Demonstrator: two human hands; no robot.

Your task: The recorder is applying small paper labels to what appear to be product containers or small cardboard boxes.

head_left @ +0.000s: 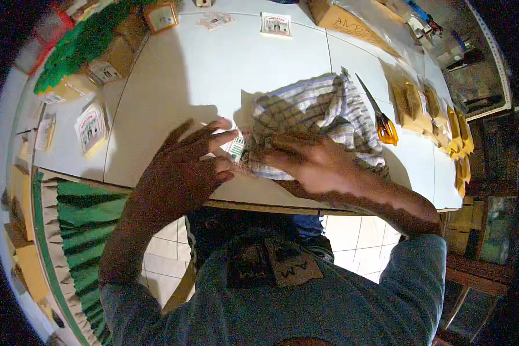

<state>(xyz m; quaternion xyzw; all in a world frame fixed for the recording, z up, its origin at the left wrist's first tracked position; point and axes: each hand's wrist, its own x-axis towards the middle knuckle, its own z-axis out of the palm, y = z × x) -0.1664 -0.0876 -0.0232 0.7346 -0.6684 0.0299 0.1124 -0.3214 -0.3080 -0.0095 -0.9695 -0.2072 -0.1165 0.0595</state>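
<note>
A small printed packet (236, 149) with red and green print lies on the white table, partly hidden by my hands. My left hand (193, 158) is at its left side, fingers spread and the tips touching it. A checkered cloth (311, 106) in white, blue and brown lies crumpled just to the right. My right hand (308, 158) is closed on the cloth's near left part, pressed down beside the packet; its fingertips are partly hidden.
Scissors (383, 124) with orange handles lie right of the cloth. Brown packets (412, 101) line the right edge. Another printed packet (275, 25) lies at the back, and a stack of printed packets (91, 128) stands at left. A cardboard box (352, 23) sits back right.
</note>
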